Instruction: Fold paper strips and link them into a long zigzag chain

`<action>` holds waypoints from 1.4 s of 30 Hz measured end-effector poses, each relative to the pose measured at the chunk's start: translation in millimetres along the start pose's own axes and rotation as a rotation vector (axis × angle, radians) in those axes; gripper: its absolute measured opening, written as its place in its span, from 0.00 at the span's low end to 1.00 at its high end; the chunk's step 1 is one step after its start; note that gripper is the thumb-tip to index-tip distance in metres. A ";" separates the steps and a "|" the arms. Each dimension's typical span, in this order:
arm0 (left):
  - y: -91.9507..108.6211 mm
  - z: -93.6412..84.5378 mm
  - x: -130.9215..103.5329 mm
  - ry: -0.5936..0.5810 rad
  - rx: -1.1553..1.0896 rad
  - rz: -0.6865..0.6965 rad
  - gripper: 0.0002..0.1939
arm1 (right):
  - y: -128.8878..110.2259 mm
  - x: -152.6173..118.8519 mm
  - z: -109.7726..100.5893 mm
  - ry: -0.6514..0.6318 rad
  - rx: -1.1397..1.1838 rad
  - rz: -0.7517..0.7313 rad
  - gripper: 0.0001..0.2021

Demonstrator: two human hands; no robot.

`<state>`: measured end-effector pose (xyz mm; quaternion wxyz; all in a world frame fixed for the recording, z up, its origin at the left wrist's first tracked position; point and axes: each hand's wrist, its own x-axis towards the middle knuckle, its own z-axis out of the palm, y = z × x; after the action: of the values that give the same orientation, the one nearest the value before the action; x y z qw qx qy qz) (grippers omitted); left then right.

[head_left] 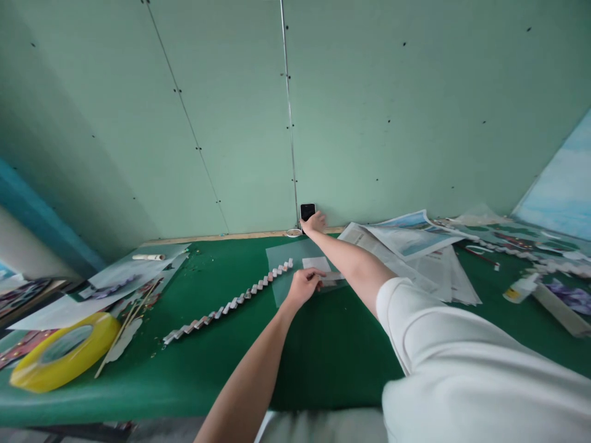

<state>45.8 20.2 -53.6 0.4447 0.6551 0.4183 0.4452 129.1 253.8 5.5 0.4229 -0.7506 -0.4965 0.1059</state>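
My right hand (314, 222) reaches to the back of the table and touches the lower part of a dark phone (308, 211), which stands upright against the green wall. Its fingers are spread to the right of the phone. Nearer to me, my left hand (305, 284) has its fingers pressed together over a clear sheet (281, 258) and a small white paper (316, 264); what it holds, if anything, is too small to tell. A long zigzag folded-paper strip (231, 304) runs from the sheet toward the front left.
Yellow tape roll (104, 332), thin sticks (133, 315) and papers (50, 311) lie left. Printed sheets (406, 237) spread right of my right arm. Farther right are a glue bottle (521, 289), a pale block (558, 311) and purple material (570, 297).
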 end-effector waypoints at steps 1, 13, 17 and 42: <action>-0.8 -0.6 1.4 0.005 -0.034 0.004 0.14 | -0.7 -8.3 -2.4 0.024 0.030 0.001 0.38; 8.2 -24.1 12.9 0.139 -0.522 -0.040 0.15 | 102.9 -68.7 -130.1 -0.556 0.493 -0.417 0.27; 16.7 -21.4 10.5 0.094 -0.537 -0.028 0.17 | 149.4 -102.4 -167.3 -0.600 0.592 -0.313 0.24; 18.9 -48.4 9.4 -0.119 -0.289 0.025 0.18 | 156.4 -138.6 -164.7 -0.774 1.231 -0.132 0.15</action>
<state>4.8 34.4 -23.4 0.5526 0.6146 0.3147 0.4667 259.8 27.5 -44.3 0.5679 -0.2540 -0.5052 0.5981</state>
